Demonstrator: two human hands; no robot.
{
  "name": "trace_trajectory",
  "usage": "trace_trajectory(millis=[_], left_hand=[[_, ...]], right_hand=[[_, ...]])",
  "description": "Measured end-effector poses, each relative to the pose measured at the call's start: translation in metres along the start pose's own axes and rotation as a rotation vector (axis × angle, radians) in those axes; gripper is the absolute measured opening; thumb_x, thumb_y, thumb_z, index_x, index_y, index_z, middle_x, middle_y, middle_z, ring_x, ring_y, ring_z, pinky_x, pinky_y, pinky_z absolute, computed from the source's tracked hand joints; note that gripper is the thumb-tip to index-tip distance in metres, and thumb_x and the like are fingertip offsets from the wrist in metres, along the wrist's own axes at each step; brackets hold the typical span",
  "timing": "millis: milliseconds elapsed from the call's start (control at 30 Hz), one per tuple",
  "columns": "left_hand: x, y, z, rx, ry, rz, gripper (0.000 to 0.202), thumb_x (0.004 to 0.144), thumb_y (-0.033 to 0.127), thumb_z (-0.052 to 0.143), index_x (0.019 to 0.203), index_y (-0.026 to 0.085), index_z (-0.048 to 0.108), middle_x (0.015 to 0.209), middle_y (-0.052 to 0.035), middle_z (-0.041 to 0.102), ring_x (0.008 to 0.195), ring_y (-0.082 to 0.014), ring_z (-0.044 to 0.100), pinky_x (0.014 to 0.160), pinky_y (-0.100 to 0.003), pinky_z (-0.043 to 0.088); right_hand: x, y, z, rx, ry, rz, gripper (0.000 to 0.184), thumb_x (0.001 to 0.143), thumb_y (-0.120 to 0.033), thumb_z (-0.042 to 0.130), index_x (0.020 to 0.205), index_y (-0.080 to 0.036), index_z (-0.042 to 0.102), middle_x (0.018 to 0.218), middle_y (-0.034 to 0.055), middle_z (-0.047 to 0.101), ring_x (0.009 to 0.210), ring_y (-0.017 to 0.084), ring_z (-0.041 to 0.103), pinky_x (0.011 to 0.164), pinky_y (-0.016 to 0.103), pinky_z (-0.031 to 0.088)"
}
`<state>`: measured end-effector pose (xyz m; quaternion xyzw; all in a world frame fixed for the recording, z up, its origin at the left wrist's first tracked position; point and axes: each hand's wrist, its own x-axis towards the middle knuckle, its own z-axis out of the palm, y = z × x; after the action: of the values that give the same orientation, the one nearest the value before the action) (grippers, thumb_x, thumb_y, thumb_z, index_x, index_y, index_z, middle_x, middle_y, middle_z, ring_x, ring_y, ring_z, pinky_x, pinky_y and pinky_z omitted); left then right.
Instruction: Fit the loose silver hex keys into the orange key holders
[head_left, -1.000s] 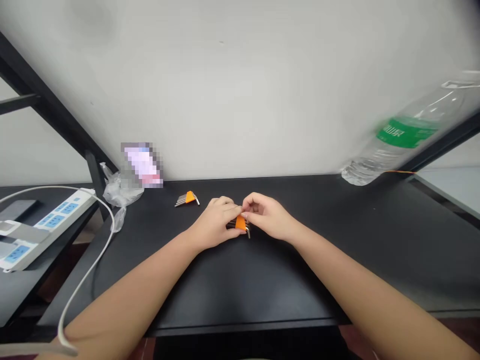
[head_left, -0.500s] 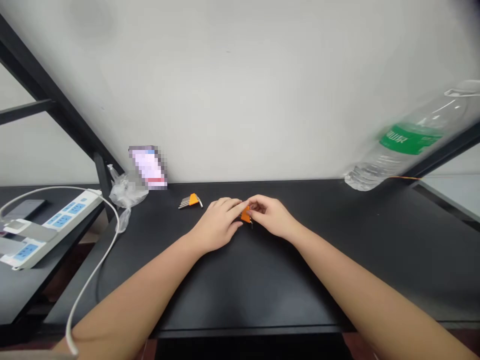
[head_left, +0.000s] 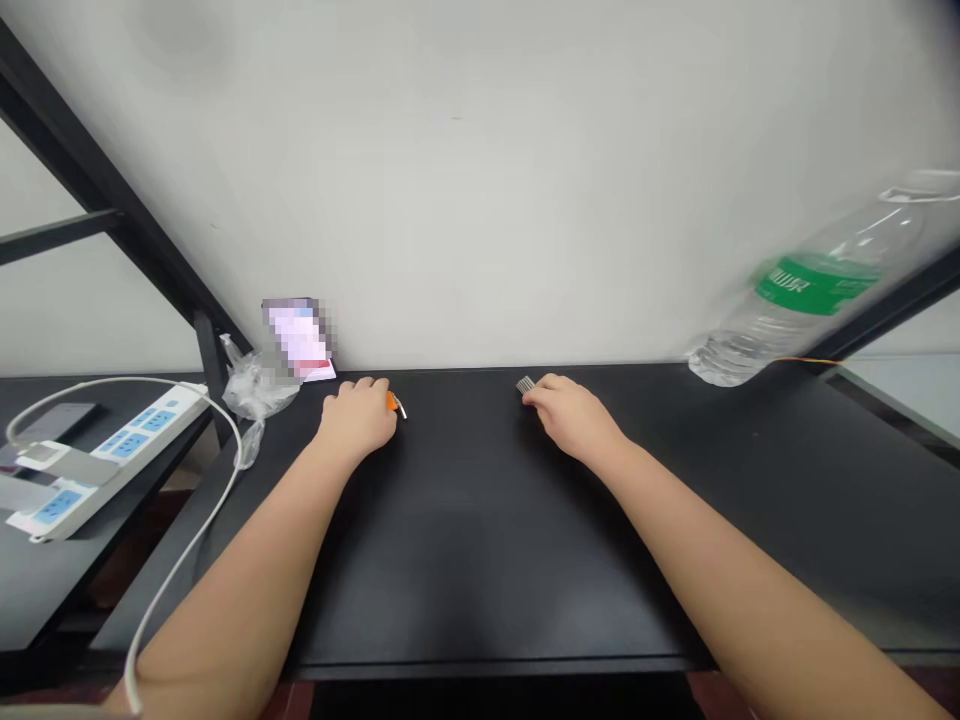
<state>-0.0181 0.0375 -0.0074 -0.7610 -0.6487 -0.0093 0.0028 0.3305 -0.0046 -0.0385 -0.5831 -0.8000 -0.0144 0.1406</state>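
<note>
Silvery rods (head_left: pixel 526 385), apparently aslant toward far left

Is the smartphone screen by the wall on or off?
On: the smartphone screen glows pale lilac with red near its bottom; its contents are too pixelated to read.

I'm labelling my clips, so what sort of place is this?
Probably an indoor desk or workstation: a flat black desktop against a plain pale-grey wall, with a long white-and-blue power strip on the left.

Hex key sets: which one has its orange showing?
The left set, partly covered by the left hand: orange shows beside it. The right set, at the right hand, shows only metal.
</note>
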Motion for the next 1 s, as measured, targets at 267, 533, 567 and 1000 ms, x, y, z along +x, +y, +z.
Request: trace_trajectory(millis=[267, 533, 567, 1000], left_hand=[[0.006, -0.004, 0.018, -0.091, -0.027, 0.057, 0.044, 0.09, 0.04, 0.053, 0.131, 0.028, 0.062, 0.131, -0.013, 0.062, 0.117, -0.0378, 0.056, 0.089, -0.051, 0.049], [-0.007, 0.034, 0.013, -0.448, -0.141, 0.126, 0.05, 0.071, 0.05, 0.078, 0.114, 0.026, 0.07, 0.11, -0.0072, 0.068, 0.11, -0.0318, 0.062, 0.086, -0.039, 0.051], [-0.011, 0.04, 0.012, -0.49, -0.133, 0.168, 0.047, 0.07, 0.048, 0.079, 0.11, 0.025, 0.07, 0.108, -0.0066, 0.067, 0.107, -0.03, 0.062, 0.084, -0.037, 0.051], [-0.023, 0.065, 0.023, -0.639, 0.015, 0.367, 0.045, 0.076, 0.034, 0.074, 0.12, 0.023, 0.069, 0.107, -0.0052, 0.063, 0.094, -0.0207, 0.063, 0.085, -0.035, 0.054]], right_hand=[[0.002, -0.001, 0.004, -0.075, 0.046, 0.12, 0.028, 0.091, -0.013, 0.053, 0.11, -0.021, 0.072, 0.128, 0.0136, 0.062, 0.115, 0.032, 0.056, 0.095, 0.047, 0.044], [0.003, -0.05, 0.004, 0.45, 0.09, -0.163, 0.026, 0.088, -0.013, 0.056, 0.112, -0.021, 0.061, 0.126, 0.0112, 0.06, 0.113, 0.024, 0.06, 0.1, 0.04, 0.048], [0.001, -0.056, 0.004, 0.521, 0.055, -0.17, 0.024, 0.09, -0.018, 0.058, 0.114, -0.021, 0.06, 0.122, 0.0101, 0.062, 0.109, 0.023, 0.061, 0.096, 0.039, 0.05], [-0.002, -0.084, 0.009, 0.655, -0.186, -0.05, 0.022, 0.086, -0.014, 0.056, 0.102, -0.025, 0.045, 0.084, -0.0026, 0.064, 0.072, 0.015, 0.059, 0.066, 0.026, 0.04]])
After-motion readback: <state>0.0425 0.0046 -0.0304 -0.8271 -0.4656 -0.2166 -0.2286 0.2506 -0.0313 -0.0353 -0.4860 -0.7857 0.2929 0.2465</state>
